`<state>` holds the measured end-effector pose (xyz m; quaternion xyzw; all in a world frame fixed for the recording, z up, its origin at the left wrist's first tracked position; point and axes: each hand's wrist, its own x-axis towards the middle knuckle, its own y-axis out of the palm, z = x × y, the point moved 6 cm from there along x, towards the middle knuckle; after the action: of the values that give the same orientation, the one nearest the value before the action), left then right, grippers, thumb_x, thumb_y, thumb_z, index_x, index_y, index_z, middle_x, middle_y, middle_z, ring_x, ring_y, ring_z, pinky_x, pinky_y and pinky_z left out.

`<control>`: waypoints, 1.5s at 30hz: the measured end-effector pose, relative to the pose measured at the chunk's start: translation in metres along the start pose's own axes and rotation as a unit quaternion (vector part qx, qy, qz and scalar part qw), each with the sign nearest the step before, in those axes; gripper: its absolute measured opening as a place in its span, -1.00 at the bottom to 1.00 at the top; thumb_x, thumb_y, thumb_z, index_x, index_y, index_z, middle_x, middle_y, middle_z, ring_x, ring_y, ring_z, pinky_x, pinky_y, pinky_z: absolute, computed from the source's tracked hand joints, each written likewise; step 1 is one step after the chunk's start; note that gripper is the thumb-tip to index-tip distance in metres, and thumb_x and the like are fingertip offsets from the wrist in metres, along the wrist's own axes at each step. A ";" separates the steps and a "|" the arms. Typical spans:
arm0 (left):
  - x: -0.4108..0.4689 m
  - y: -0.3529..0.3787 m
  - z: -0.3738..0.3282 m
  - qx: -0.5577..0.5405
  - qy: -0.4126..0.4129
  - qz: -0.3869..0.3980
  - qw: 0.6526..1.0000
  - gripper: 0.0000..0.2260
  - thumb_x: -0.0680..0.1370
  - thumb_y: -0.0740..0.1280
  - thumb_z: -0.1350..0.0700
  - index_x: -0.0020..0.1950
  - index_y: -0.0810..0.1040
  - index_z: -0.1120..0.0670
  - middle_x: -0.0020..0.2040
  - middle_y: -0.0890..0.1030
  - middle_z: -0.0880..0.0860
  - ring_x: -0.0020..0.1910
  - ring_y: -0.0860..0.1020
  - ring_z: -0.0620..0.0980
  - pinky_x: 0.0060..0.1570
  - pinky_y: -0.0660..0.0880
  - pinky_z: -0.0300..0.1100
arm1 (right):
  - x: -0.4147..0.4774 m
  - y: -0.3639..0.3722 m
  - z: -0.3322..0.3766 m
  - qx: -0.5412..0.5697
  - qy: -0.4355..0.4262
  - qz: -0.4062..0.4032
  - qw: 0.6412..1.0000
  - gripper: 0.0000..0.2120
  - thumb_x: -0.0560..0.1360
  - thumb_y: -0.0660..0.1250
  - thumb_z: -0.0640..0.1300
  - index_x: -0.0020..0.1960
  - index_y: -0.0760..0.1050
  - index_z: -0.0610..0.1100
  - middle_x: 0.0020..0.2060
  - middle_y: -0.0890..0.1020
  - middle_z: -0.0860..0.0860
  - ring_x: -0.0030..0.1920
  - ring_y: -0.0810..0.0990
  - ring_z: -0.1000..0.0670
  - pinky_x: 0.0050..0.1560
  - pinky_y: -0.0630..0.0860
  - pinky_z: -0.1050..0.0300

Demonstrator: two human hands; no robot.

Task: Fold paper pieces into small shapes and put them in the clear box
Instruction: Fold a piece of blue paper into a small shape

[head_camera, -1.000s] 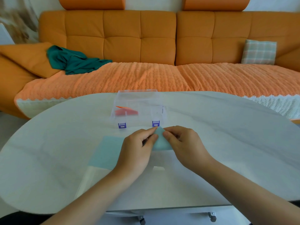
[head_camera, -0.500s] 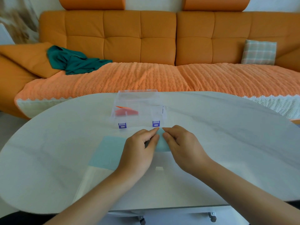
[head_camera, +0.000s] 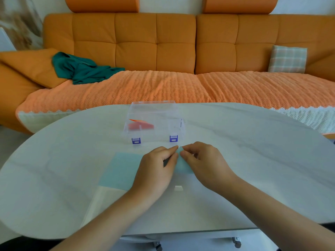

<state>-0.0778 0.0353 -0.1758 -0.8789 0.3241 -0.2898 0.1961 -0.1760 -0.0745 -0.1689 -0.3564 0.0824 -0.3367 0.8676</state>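
Observation:
A light blue paper piece (head_camera: 182,164) lies partly folded on the white table (head_camera: 253,160), pinched between my left hand (head_camera: 155,169) and my right hand (head_camera: 204,162). Both hands press its upper tip with fingertips nearly touching; most of the piece is hidden under them. A flat light blue paper sheet (head_camera: 120,171) lies just left of my left hand. The clear box (head_camera: 154,122) with two blue latches stands right behind my hands, and a red folded paper shape (head_camera: 140,125) sits in its left part.
An orange sofa (head_camera: 163,51) runs behind the table, with a green cloth (head_camera: 81,69) at its left and a checked cushion (head_camera: 288,58) at its right. The table's front edge lies close below my forearms.
My fingertips have slid slightly up the blue paper piece and pinch tighter at its tip. The piece shows less than before. The box and the flat sheet have not moved.

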 end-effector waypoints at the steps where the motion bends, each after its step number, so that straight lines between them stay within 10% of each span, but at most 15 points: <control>1: 0.000 -0.001 0.000 0.001 0.004 -0.002 1.000 -0.77 0.60 0.35 0.13 0.25 0.64 0.00 -0.32 0.47 -0.10 -0.31 0.45 -0.28 -0.25 0.30 -0.48 | 0.001 0.000 -0.001 -0.002 0.002 -0.007 1.000 -0.84 0.60 0.27 0.00 0.02 0.63 0.10 -0.19 0.57 0.23 -0.19 0.52 0.22 -0.20 0.35 0.38; 14: 0.003 -0.005 0.003 0.133 0.032 0.067 0.988 -0.78 0.57 0.27 0.04 0.15 0.64 -0.03 -0.01 0.54 -0.12 0.01 0.52 -0.13 0.05 0.46 -0.25 | 0.018 0.003 -0.024 0.001 0.129 0.069 0.989 -0.85 0.48 0.39 -0.05 -0.19 0.67 -0.07 -0.29 0.64 0.01 -0.29 0.51 0.04 -0.27 0.44 0.20; 27: -0.005 0.013 -0.001 0.181 0.152 0.211 0.948 -0.63 0.45 0.10 0.07 0.03 0.67 0.03 -0.04 0.60 -0.09 -0.02 0.47 -0.07 0.01 0.48 -0.14 | 0.015 0.008 -0.004 -0.313 -0.031 -0.013 0.949 -0.77 0.51 0.22 0.13 -0.03 0.60 0.08 -0.07 0.65 0.10 -0.02 0.60 -0.01 0.07 0.40 0.07; 30: -0.007 0.013 -0.003 0.180 0.149 0.214 0.948 -0.57 0.44 0.04 0.01 0.05 0.66 0.02 -0.01 0.59 -0.12 0.00 0.45 -0.12 0.03 0.48 -0.16 | 0.013 0.005 -0.005 -0.316 -0.078 -0.033 0.945 -0.70 0.50 0.31 0.18 0.19 0.55 0.14 0.03 0.61 0.12 0.06 0.59 0.01 0.06 0.34 0.08; 34: -0.008 0.013 -0.004 0.191 0.143 0.219 0.946 -0.56 0.43 0.03 -0.01 0.07 0.64 0.01 0.01 0.57 -0.12 0.03 0.43 -0.13 0.06 0.48 -0.14 | 0.008 0.009 0.000 -0.323 -0.169 -0.037 0.931 -0.87 0.50 0.36 0.03 -0.01 0.66 0.14 -0.11 0.61 0.08 -0.11 0.59 -0.04 -0.13 0.31 0.07; 45: -0.028 0.012 -0.015 0.253 0.231 0.205 0.917 -0.69 0.50 0.19 0.09 0.15 0.63 0.05 0.02 0.59 -0.01 0.05 0.50 -0.02 0.09 0.42 -0.17 | 0.008 0.005 -0.013 -0.247 -0.107 0.016 0.963 -0.82 0.55 0.29 0.08 -0.02 0.67 0.17 -0.06 0.60 0.14 -0.01 0.55 0.04 0.04 0.37 0.08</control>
<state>-0.1101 0.0435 -0.1813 -0.6231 0.4491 -0.5105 0.3866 -0.1718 -0.0841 -0.1812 -0.5925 0.0759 -0.2519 0.7614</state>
